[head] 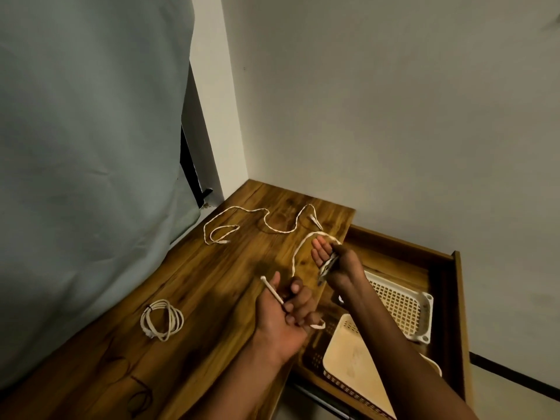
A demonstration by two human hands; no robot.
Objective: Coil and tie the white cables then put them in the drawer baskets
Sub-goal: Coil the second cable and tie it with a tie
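Both forearms are stretched forward from the lower edge of the view, over the near corner of the wooden bench point(230, 283) and the opened drawer point(394, 256). The left hand point(285, 313) is turned palm up with its fingers curled, and one end of a white cable point(298, 253) is gripped in it; a stiff end is seen poking up and to the left past the thumb, and a short loop is seen below the fingers. The right hand point(333, 262) is held farther out, above the bench edge; its fingers are closed round the cable's other part. Between the hands the cable is arched up and away. A coiled cable point(162, 320) is laid on the bench at left. A loose cable point(260, 222) is strewn across the far bench. Two white baskets point(397, 301) are seated in the drawer.
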